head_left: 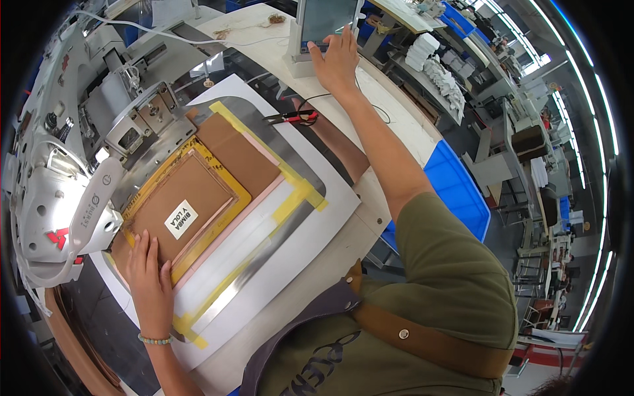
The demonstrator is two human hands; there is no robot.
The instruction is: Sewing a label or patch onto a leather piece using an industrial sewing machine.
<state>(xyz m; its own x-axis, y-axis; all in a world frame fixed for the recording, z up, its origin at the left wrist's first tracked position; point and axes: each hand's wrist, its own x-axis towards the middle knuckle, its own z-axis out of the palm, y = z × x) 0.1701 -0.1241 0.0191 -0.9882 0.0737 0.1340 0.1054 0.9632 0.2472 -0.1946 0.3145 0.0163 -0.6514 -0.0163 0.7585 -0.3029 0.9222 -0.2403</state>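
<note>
My left hand (149, 284) lies with fingers stretched out on the near left corner of a brown leather-like panel (191, 185). A yellow frame (239, 191) surrounds the panel, and a white printed label (180, 219) sits on its middle. Beneath these is a metal plate (247, 284) edged with yellow tape (300, 191), resting on a white sheet (330, 224). Up at the back, my right hand (338, 65) reaches to a touch screen (325, 23) on a light stand, fingers spread at its lower right edge. Both hands hold nothing.
A white sewing machine (56, 218) stands close on the left, its head (148, 122) over the plate's far edge. Red-handled scissors (294, 117) lie beyond the plate. A blue bin (456, 191) is at the right. White cloths (436, 76) are piled on a bench behind.
</note>
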